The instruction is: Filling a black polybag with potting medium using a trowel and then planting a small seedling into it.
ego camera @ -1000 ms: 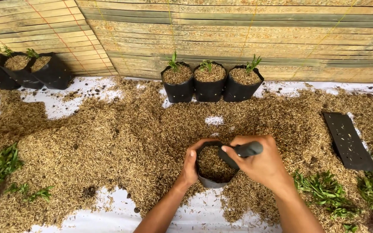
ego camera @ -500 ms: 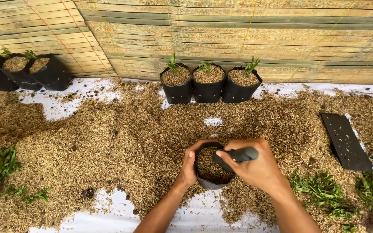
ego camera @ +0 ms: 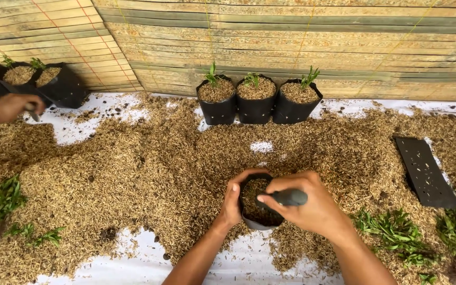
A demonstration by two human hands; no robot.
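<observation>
The right hand [ego camera: 312, 208] is clenched around a dark-handled tool [ego camera: 287, 198], whose handle lies almost level, pointing right, with its working end hidden down in the small black grow bag [ego camera: 257, 203]. The left hand [ego camera: 233, 203] grasps that bag's left rim, steadying it upright on the husk-strewn white sheet [ego camera: 238, 264]. The bag sits directly beneath the right grip, between both hands, part-filled with husk mix. Three planted bags [ego camera: 259, 100] stand well apart behind; loose seedlings [ego camera: 397, 232] lie near the right forearm. Another person's hand [ego camera: 11, 108] works at far left.
</observation>
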